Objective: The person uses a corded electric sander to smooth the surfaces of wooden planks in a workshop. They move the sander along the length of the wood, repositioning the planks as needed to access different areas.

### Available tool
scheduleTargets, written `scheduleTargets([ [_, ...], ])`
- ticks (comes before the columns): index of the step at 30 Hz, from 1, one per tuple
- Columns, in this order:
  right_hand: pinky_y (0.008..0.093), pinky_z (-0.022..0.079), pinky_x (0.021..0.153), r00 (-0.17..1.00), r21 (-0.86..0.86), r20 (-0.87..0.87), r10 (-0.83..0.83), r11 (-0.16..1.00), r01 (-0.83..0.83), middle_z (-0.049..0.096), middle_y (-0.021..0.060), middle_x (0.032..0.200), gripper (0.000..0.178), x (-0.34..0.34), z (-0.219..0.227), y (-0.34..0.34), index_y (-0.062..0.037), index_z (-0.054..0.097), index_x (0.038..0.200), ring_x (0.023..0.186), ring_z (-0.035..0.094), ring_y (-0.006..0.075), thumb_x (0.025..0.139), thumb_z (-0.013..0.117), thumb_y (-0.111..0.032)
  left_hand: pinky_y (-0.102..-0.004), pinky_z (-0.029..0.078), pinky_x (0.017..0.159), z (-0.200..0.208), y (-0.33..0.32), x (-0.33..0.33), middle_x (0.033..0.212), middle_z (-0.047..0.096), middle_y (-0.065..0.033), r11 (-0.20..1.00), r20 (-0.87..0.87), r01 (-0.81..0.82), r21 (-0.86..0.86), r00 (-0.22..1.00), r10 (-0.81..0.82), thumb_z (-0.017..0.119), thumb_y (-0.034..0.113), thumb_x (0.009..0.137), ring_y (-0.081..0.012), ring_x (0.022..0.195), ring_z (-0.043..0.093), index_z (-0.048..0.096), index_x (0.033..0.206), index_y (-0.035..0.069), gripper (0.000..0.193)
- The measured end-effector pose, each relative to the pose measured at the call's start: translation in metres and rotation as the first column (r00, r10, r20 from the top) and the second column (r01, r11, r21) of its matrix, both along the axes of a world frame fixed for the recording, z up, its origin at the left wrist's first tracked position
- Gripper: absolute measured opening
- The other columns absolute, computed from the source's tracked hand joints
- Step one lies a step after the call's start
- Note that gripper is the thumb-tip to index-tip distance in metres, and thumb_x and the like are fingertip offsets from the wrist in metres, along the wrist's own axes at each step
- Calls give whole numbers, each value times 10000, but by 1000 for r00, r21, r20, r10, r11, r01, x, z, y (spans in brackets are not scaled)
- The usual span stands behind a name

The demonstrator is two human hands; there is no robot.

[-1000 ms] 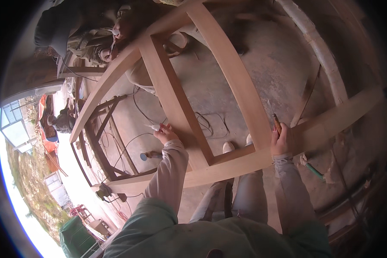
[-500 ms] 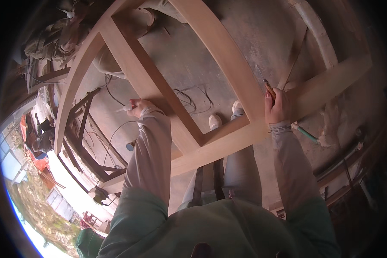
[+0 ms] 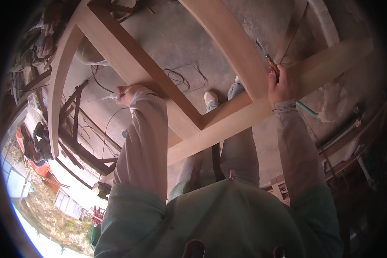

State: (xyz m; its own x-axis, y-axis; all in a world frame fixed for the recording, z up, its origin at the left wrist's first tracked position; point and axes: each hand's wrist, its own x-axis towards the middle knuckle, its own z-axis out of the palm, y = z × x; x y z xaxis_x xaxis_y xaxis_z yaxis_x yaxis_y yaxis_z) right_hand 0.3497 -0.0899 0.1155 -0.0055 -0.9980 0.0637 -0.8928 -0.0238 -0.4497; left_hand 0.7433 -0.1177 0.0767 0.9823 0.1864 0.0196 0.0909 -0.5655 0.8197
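A large pale wooden frame [image 3: 228, 124] with curved side rails and a straight middle bar lies below me. My left hand [image 3: 131, 95] rests by the middle bar [image 3: 129, 56], its fingers closed round a small white applicator with a thin pointed nozzle [image 3: 112, 96]. On the right, above the near crosspiece, my right hand [image 3: 284, 86] grips a wooden-handled tool [image 3: 271, 62] by its handle. The tool's thin metal shaft points up and away, and its tip looks bent. Curved rail [image 3: 228, 41] ends just left of that hand.
Black cables [image 3: 180, 79] lie on the concrete floor beyond the frame. Dark wooden frames [image 3: 75, 109] stand at the left. Another person's hand [image 3: 47, 23] shows at the far upper left. A green hose end [image 3: 306, 109] is right of my right hand.
The wooden frame and both hands appear shifted within the view, my left hand leftward and up. Both hands keep their holds. The tool's metal shaft shows more clearly now.
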Motion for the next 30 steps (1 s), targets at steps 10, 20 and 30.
scheduleTargets([
  [10, 411, 463, 708, 986, -98, 167, 23, 995, -6, 623, 139, 921, 242, -7, -8, 1, -33, 566, 1081, 796, 596, 322, 878, 614, -154, -405, 483, 795, 14, -5, -10, 1060, 616, -183, 985, -69, 19, 171, 998, -8, 516, 231, 961, -322, 967, 619, 482, 1134, 7, 285],
  [20, 451, 496, 650, 932, 700, 238, 273, 617, -359, 580, 137, 886, 383, 101, 116, 40, -128, 511, 1245, 756, 607, 352, 864, 528, -86, -411, 508, 735, -16, 7, 13, 1003, 641, -164, 995, -45, -66, 77, 997, 69, 500, 210, 960, -316, 926, 646, 492, 1095, 11, 241],
  [30, 446, 498, 562, 902, 835, 361, 237, 348, -426, 637, 168, 802, 375, 147, 145, 87, 44, 468, 1158, 655, 632, 343, 828, 572, -100, -420, 504, 751, 1, 2, 1, 1015, 644, -166, 977, -26, -26, 213, 999, 33, 486, 187, 952, -323, 930, 645, 486, 1112, 7, 242],
])
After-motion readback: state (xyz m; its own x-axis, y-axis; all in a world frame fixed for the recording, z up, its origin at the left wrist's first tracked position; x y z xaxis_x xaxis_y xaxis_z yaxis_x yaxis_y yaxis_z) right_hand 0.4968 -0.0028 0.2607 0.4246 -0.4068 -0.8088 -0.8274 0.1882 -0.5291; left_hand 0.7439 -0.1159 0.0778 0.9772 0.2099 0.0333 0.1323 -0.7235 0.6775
